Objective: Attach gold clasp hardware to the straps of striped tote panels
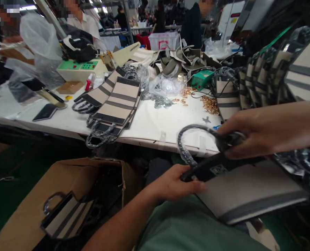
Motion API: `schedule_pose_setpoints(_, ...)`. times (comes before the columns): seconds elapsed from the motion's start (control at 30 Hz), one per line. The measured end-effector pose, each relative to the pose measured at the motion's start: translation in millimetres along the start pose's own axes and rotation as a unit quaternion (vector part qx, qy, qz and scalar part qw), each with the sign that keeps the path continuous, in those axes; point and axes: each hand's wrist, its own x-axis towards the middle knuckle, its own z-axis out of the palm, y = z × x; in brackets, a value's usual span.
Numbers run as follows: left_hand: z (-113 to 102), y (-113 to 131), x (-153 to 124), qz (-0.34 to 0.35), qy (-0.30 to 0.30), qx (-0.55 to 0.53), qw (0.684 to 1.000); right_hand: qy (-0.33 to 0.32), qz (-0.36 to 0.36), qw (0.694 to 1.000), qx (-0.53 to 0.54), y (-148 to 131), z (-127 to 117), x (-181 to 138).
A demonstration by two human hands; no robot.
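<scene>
Beige bag (249,190), held at its dark rim (204,169) by left fingers (194,187) and near the handle (180,141) by right fingers (236,152), could slip and drop should either grip loosen.

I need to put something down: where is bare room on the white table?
The table has a bare patch between the striped panels and gold bits, and another between the panels and the dark flap. Crowded: the back, around the plastic wrap and green box.

Left fingers (194,187) pinch below right fingers (237,150), which curl downward.
</scene>
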Motion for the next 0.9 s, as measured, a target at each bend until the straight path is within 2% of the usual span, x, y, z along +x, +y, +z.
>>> schedule_pose_setpoints(0.03,2,-19,6,-0.005,0.047,-0.013,0.999,-0.059,-0.019,0.998,-0.02,-11,3,21)
schedule_pose_setpoints(0.07,4,-37,12,-0.002,0.089,-0.026,0.996,-0.074,-0.031,0.996,-0.041,-19,9,43)
schedule_pose_setpoints(0.17,7,-81,33,0.014,0.19,-0.084,0.978,-0.048,-0.032,0.994,-0.096,-26,34,107)
schedule_pose_setpoints(0.27,7,-109,51,-0.002,0.252,-0.188,0.949,-0.045,-0.043,0.987,-0.146,-18,53,158)
schedule_pose_setpoints(0.37,4,-122,66,-0.027,0.282,-0.289,0.914,-0.039,-0.054,0.983,-0.171,-8,58,191)
schedule_pose_setpoints(0.53,-12,-117,79,-0.055,0.26,-0.372,0.889,-0.075,-0.067,0.985,-0.143,7,54,213)
schedule_pose_setpoints(0.67,-38,-106,69,-0.067,0.202,-0.384,0.899,-0.086,-0.082,0.987,-0.108,15,57,213)
schedule_pose_setpoints(0.8,-57,-99,65,-0.113,0.122,-0.373,0.913,-0.074,-0.077,0.987,-0.121,4,60,208)
schedule_pose_setpoints(0.9,-54,-96,75,-0.134,0.107,-0.357,0.918,-0.048,-0.075,0.985,-0.147,-11,60,201)
